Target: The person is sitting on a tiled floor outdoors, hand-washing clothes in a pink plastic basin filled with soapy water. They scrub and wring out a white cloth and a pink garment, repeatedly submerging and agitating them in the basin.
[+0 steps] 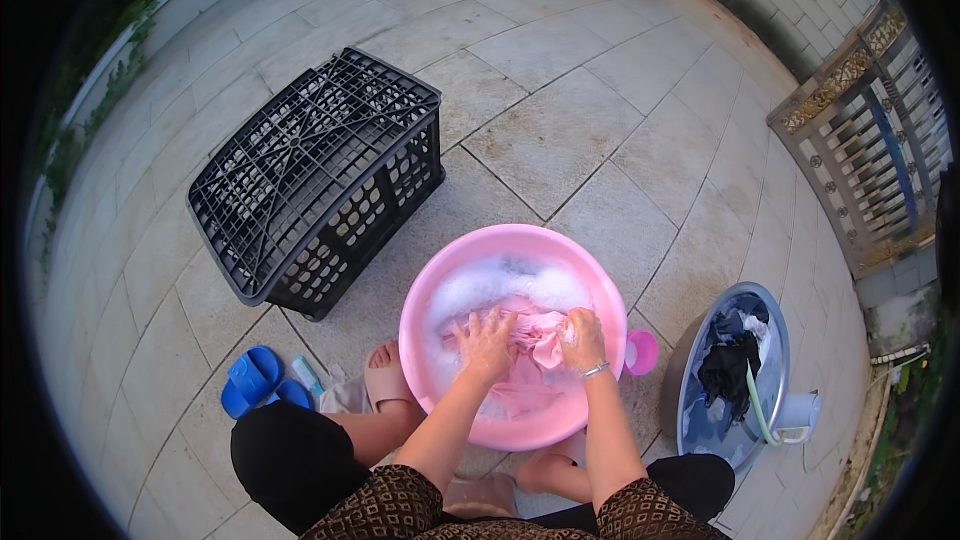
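Observation:
A pink plastic basin (514, 434) stands on the paving before me, holding water and white suds (480, 279). A wet pink cloth (536, 341) lies in it, bunched in the middle, with part of it spread under the water. My left hand (487, 345) rests on the cloth's left side with its fingers spread. My right hand (583, 339), with a bracelet at the wrist, is closed on the bunched cloth's right end, near the basin's right wall. The fingertips of the right hand are partly hidden by foam and cloth.
A black plastic crate (322, 172) sits upside down at the upper left. Blue slippers (255, 379) and a brush (306, 373) lie left of my foot. A pink cup (641, 352) touches the basin's right. A metal tub (679, 382) with dark clothes, a green hose and a dipper (799, 414) stands farther right.

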Available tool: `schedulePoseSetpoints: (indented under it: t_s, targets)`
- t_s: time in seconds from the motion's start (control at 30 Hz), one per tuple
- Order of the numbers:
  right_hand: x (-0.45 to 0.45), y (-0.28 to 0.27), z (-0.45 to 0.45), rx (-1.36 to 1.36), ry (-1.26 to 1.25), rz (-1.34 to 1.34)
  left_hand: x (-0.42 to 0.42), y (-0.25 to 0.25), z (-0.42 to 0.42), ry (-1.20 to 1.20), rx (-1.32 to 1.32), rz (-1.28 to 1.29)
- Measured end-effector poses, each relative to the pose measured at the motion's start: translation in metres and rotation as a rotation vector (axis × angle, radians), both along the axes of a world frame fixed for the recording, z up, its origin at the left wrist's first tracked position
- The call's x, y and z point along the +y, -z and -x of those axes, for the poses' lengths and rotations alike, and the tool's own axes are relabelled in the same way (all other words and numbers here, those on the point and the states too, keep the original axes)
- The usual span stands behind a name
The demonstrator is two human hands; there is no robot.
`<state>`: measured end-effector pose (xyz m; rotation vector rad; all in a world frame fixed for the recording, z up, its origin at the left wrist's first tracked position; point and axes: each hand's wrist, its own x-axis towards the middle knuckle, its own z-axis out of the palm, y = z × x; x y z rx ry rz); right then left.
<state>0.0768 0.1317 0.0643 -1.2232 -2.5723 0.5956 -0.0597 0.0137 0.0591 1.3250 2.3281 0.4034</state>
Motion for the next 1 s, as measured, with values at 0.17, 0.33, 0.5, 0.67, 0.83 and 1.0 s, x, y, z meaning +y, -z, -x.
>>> schedulePoseSetpoints:
  t_s: [0.17, 0.33, 0.5, 0.67, 0.83, 1.0]
  targets:
    - [-0.041, 0.064, 0.004, -0.263, 0.060, -0.039, -0.014, 0.070, -0.017, -0.053, -0.349, 0.108]
    - [-0.031, 0.163, -0.032, -0.584, -0.118, 0.486, -0.008, 0.126, -0.001, 0.200, -0.450, 0.348]
    - [-0.024, 0.116, -0.002, -0.380, 0.058, 0.375, 0.007, 0.075, -0.006, -0.074, -0.428, 0.222]
    - [-0.048, 0.043, 0.027, 0.347, 0.158, 0.384, 0.011, 0.084, -0.012, -0.621, -1.103, 0.084]
    - [-0.115, -0.024, 0.067, 0.530, -0.141, 0.372, -0.008, 0.087, 0.000, -0.813, -2.121, -0.525]
    - [-0.045, 0.017, 0.039, 0.242, 0.098, 0.200, 0.013, 0.065, -0.016, -0.879, -1.935, -0.498]
